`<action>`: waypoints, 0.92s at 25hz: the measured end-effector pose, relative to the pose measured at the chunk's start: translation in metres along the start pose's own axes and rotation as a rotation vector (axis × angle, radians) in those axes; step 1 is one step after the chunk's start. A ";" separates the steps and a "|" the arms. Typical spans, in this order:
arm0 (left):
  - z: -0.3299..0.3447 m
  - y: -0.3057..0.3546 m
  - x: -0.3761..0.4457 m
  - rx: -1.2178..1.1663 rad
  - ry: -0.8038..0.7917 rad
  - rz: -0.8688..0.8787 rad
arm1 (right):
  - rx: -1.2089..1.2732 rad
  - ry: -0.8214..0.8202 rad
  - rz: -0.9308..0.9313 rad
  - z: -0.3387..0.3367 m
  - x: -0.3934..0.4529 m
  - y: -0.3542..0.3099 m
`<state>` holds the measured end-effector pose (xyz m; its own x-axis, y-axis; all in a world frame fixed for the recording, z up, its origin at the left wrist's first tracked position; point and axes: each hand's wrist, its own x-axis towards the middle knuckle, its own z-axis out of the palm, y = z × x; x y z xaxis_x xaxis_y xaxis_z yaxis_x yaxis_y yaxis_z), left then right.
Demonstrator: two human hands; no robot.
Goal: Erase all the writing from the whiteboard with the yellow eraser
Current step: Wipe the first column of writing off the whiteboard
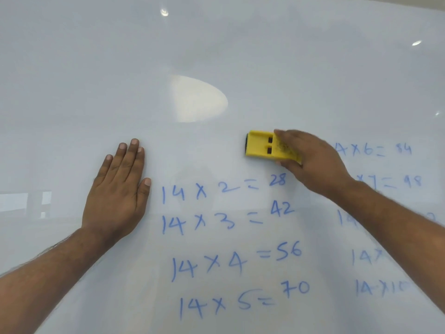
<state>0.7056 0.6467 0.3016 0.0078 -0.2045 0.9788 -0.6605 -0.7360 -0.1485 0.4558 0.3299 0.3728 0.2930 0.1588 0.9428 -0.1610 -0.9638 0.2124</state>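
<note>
Glossy whiteboard [216,56] fills view; lamp glare in patches. Left hand [118,189] flat on board, fingers straight, holding nothing. Right hand [310,162] grips yellow eraser [261,147], pressed to board above blue writing [226,239]: 14x2=28, 14x3=42, 14x4=56, 14x5=70. Right column partly hidden by forearm.

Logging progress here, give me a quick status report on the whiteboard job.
Right hand grips eraser on whiteboard. Left hand flat on board. Blue sums remain below. Nothing in the way.
</note>
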 end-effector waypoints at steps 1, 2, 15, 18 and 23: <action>0.000 0.001 0.000 -0.007 -0.001 -0.005 | 0.017 0.028 0.044 0.000 0.006 0.001; 0.000 0.001 0.000 -0.008 -0.001 -0.009 | 0.031 0.043 0.069 0.002 0.009 -0.001; 0.001 0.002 -0.014 0.002 -0.016 -0.019 | -0.054 -0.017 -0.076 -0.002 -0.042 0.014; 0.001 0.002 -0.013 0.008 -0.017 -0.013 | -0.003 0.059 0.064 0.005 -0.016 0.008; 0.002 0.001 -0.015 0.005 -0.021 -0.014 | -0.009 0.025 -0.083 0.019 -0.022 -0.019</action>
<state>0.7061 0.6477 0.2863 0.0330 -0.2076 0.9776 -0.6567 -0.7419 -0.1354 0.4698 0.3404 0.3432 0.2823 0.2437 0.9279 -0.1459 -0.9450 0.2926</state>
